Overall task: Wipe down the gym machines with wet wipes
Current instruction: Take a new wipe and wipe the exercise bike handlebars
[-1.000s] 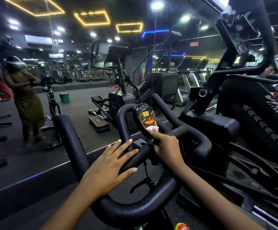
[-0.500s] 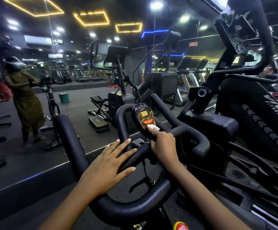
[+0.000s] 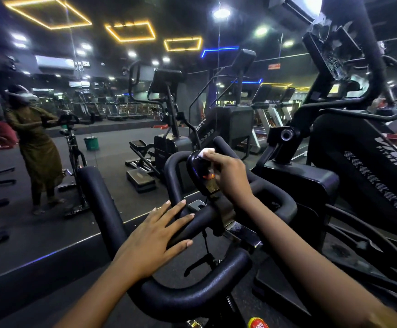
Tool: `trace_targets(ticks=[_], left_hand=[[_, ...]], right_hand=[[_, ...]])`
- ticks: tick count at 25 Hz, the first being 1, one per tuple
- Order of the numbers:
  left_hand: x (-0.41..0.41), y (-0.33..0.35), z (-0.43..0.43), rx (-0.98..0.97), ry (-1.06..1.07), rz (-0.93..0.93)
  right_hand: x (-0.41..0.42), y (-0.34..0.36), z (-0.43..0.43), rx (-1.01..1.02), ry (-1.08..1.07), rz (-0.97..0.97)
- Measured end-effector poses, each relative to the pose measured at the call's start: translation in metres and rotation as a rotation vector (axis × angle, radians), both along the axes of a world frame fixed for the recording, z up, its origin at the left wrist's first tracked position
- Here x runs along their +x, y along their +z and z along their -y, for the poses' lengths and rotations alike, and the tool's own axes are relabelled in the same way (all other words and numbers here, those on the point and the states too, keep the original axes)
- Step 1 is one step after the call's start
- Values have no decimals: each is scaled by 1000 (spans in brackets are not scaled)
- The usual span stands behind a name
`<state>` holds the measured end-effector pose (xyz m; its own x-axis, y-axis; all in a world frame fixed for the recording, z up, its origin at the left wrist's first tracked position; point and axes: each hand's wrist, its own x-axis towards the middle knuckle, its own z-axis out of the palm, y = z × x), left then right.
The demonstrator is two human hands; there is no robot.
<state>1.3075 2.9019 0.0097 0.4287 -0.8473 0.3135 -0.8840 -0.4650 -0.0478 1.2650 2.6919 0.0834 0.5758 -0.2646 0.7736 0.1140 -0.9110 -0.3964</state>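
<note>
The wet wipe (image 3: 206, 151), a small white wad, sat at the top edge of the bike's oval console (image 3: 195, 167), pinched in the curled fingers of the right hand (image 3: 228, 176). That hand lay across most of the console's face, leaving only a sliver of orange display showing under it. A second earlier the wad had been at the console's lower edge with the whole screen exposed, so the wipe had travelled up across the face. By my reading, the display had taken one pass and its rim and back were probably next. The left hand (image 3: 154, 235) had not shifted: it rested flat on the padded handlebar (image 3: 192, 297) with straight, spread fingers gripping nothing, seemingly steadying the bar. Counted, there were one wipe, one console, two hands and one multi-loop handlebar. A red-and-yellow cap (image 3: 257, 324) poked in at the bottom edge, and what it belonged to could not be told. Just right of the bike stood one large black machine (image 3: 358, 166) with white lettering. Ahead on the dark floor were a single green bucket (image 3: 90, 143) and, to the left, one figure (image 3: 35, 147) in a headset at another bike, possibly a mirror reflection. The treadmills farther back were too small to count.
</note>
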Motion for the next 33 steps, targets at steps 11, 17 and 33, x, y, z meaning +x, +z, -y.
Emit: trace_targets(ticks=[11,17,33], left_hand=[[5,3,-2,-9,-55,-13],[8,-3,22,108,-171,287],[14,-17,25,5,-205,431]], right_hand=[[-59,-68,31,-143,269,-191],[-99,-63,57,-170,188,-592],[-143,-73,68,-265,230,-432]])
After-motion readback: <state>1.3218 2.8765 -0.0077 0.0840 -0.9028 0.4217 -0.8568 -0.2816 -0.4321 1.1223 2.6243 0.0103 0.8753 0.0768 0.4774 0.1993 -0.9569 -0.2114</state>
